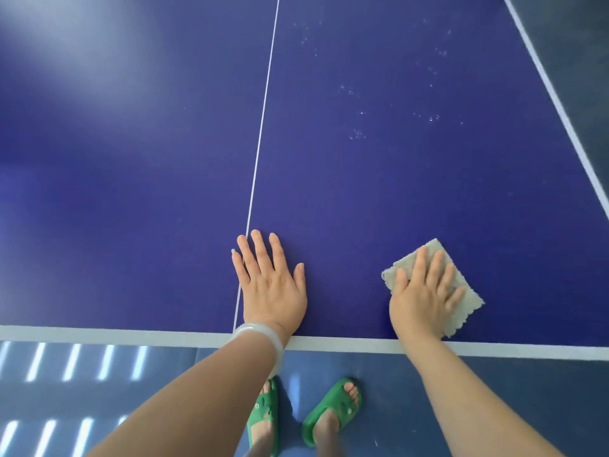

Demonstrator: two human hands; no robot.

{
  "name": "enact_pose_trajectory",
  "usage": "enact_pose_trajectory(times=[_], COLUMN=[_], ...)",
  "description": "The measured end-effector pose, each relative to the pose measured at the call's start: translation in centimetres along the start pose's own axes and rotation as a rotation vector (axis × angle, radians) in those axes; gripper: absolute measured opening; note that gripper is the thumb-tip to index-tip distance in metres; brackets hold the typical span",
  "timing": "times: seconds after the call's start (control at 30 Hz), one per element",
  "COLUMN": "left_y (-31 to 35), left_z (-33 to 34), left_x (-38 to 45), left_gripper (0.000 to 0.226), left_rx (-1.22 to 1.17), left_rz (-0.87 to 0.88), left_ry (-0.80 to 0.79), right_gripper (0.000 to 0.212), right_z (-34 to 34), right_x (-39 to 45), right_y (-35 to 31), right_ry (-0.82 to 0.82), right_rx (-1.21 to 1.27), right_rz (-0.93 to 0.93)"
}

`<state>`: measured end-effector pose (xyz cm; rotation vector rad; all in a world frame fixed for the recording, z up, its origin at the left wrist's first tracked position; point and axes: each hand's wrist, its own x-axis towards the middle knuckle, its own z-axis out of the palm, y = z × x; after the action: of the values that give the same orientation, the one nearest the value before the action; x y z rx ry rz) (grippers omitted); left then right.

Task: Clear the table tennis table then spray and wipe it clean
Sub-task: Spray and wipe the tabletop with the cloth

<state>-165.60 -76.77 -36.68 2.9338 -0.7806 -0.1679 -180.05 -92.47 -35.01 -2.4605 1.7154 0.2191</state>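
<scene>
On blue table tennis table (362,192), left hand (271,285) lies flat, fingers spread; right hand (425,291) presses beige fluffy cloth (469,296) with straight fingers

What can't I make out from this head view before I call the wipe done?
- Far end of the table: cut off by the top edge.
- Cloth middle: covered by the right hand.
- Table under the left hand: hidden.
- Droplets: too small to tell spray from dirt.
- Spray bottle: none in view.

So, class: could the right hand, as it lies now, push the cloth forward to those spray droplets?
Probably yes: the right hand presses the cloth flat, and bare table lies before the droplets.
</scene>
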Motion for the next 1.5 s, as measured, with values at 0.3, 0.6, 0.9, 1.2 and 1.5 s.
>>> enact_pose_trajectory(times=[0.3,0.6,0.9,1.2,1.5], left_y=[-0.4,-0.1,-0.1,17.5,24.3], left_z=[0.0,0.0,-0.1,0.1,2.9], left_x=[-0.1,0.0,-0.1,-2.5,-3.3], left_gripper=[0.07,0.074,0.066,0.066,0.076], left_rx=[-0.02,0.01,-0.056,-0.167,-0.061], left_rz=[0.021,0.005,-0.054,0.024,-0.203], left_ry=[0.002,-0.006,0.038,-0.01,0.003], right_gripper=[0.058,0.061,0.062,0.063,0.06], right_z=[1.9,1.5,-0.1,-0.9,-1.9], right_x=[-6.3,-5.7,1.3,4.3,8.9], right_y=[2.8,-0.6,13.5,16.2,30.7], right_ry=[0.058,0.025,0.045,0.055,0.074], right_rx=[-0.132,-0.026,-0.08,-0.054,-0.091], right_rz=[-0.523,-0.454,-0.509,-0.468,-0.531])
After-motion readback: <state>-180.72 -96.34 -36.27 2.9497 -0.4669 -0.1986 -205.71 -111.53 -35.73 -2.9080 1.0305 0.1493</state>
